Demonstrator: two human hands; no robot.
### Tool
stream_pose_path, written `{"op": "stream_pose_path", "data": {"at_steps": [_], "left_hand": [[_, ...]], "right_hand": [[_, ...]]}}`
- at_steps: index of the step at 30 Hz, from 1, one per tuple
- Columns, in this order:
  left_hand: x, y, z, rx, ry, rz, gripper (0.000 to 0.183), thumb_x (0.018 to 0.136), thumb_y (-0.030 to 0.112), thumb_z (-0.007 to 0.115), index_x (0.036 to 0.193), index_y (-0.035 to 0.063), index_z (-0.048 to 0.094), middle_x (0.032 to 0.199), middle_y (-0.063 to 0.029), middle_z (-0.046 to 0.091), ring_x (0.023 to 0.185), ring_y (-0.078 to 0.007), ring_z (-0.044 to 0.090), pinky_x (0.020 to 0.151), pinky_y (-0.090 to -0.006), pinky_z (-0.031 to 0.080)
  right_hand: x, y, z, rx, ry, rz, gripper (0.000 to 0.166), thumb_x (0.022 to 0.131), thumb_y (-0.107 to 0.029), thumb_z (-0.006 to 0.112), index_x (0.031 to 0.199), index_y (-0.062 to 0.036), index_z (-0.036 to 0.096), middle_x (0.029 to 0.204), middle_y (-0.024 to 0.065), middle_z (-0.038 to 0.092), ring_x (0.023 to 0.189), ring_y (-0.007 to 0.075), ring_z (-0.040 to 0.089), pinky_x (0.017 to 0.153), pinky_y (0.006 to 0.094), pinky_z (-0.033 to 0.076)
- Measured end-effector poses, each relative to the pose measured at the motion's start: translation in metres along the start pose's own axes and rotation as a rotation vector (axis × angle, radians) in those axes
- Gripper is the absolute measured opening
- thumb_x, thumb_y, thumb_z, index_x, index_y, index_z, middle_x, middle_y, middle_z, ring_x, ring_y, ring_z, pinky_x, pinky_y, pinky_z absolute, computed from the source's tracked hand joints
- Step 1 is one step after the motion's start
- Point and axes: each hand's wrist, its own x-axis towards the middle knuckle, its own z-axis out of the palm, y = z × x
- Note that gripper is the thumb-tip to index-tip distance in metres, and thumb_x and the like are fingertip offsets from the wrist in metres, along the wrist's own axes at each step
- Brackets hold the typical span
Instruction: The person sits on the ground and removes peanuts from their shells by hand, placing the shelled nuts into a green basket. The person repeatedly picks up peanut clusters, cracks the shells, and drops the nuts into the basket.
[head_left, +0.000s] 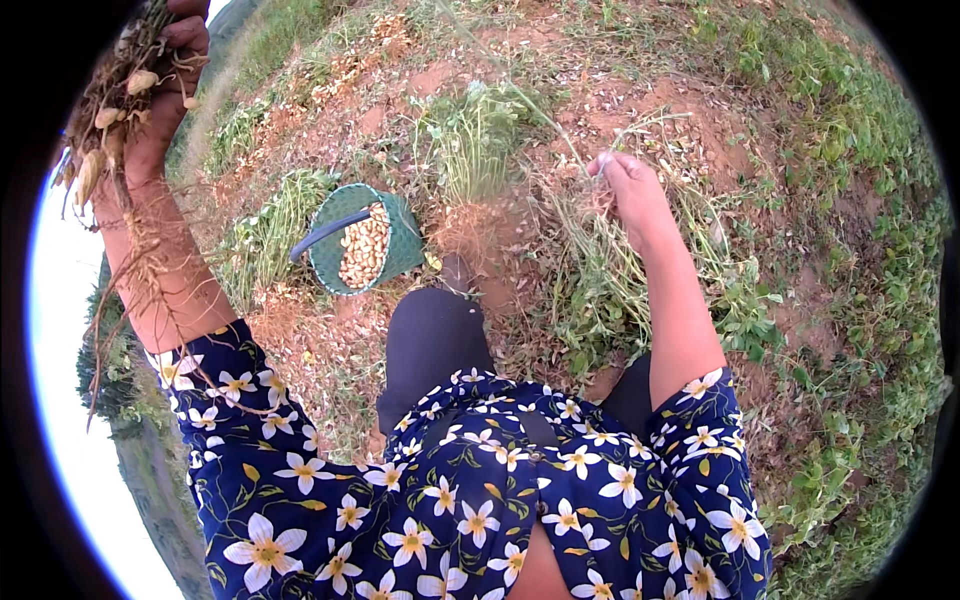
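Raised at the upper left edge, my left hand (184, 64) grips an uprooted peanut plant (112, 142) by its base. Several pods and long thin roots hang from the plant down over my forearm, and its upper part is cut off by the picture's rim. My right hand (628, 184) is off to the right with the fingers closed on thin plant stems (555, 124); one long stem runs from it to the top of the view. Below this hand lies a heap of pulled peanut plants (607, 277).
A green woven basket (409, 232) with a dark handle (330, 232) holds shelled-looking pale peanut pods (365, 251) and leans towards me. Bundles of pulled plants (480, 142) lie beyond it and beside it (274, 217). Leafy green growth (862, 300) lines the right side.
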Motion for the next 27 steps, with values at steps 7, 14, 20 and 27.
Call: {"op": "stream_pose_path", "data": {"at_steps": [7,14,20,27], "left_hand": [[-0.016,-0.038,-0.078,0.114,0.224,0.048,0.049,0.089,0.014,0.045,0.128,-0.0115,0.030,0.114,-0.0237,0.042,0.098,-0.0290,0.044,0.075,-0.0332,0.045],[-0.001,-0.167,-0.193,0.197,0.706,0.072,0.034,0.092,0.023,0.056,0.115,-0.0022,0.056,0.100,-0.0159,0.065,0.090,-0.0301,0.065,0.076,-0.0436,0.057],[-0.038,-0.289,-0.247,0.637,1.088,-0.545,0.069,0.076,0.033,0.078,0.118,-0.0139,0.051,0.116,-0.0216,0.059,0.107,-0.0272,0.059,0.087,-0.0364,0.048],[-0.040,-0.346,-0.124,0.632,0.384,-0.484,0.080,0.076,0.034,0.076,0.137,-0.0014,0.039,0.135,-0.0175,0.047,0.125,-0.0254,0.045,0.102,-0.0390,0.038]], "right_hand": [[-0.054,-0.095,-0.162,0.963,0.263,-0.706,0.010,0.094,-0.009,0.051,0.101,-0.0018,0.052,0.066,0.0052,0.055,0.057,0.0126,0.052,0.049,0.0291,0.044],[-0.064,-0.050,-0.250,0.780,0.951,-0.562,0.020,0.095,-0.011,0.048,0.111,-0.0032,0.056,0.068,0.0051,0.056,0.068,0.0185,0.057,0.063,0.0305,0.048],[-0.027,-0.061,-0.147,0.700,0.595,-0.342,0.015,0.096,-0.020,0.052,0.100,-0.0063,0.054,0.062,-0.0040,0.050,0.054,0.0080,0.050,0.045,0.0237,0.043],[-0.012,-0.073,-0.041,0.743,0.285,-0.243,0.017,0.098,-0.020,0.050,0.101,-0.0047,0.054,0.060,-0.0046,0.044,0.051,0.0051,0.042,0.041,0.0194,0.039]]}}
